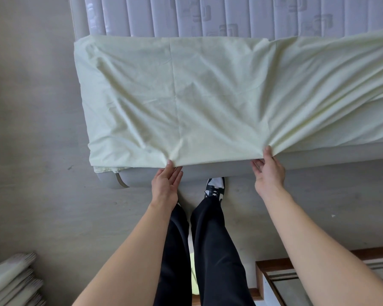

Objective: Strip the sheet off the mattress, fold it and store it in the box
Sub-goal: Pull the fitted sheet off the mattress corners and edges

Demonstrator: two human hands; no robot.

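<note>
Hands held the near edge of the sheet (pixel 197 96) on the mattress (pixel 208 16), left hand (pixel 165 184) and right hand (pixel 269 173) each pinching it with thumb on top.

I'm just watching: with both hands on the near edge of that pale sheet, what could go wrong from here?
1. The right hand pinches the sheet and radiating creases show tension there; the left hand seems to hold it only lightly, so a pull might skew the fold.
2. The sheet's far right part runs out of view, so it may still be caught there.
3. One shoe stands close under the edge; slack cloth could drop on the floor.
</note>
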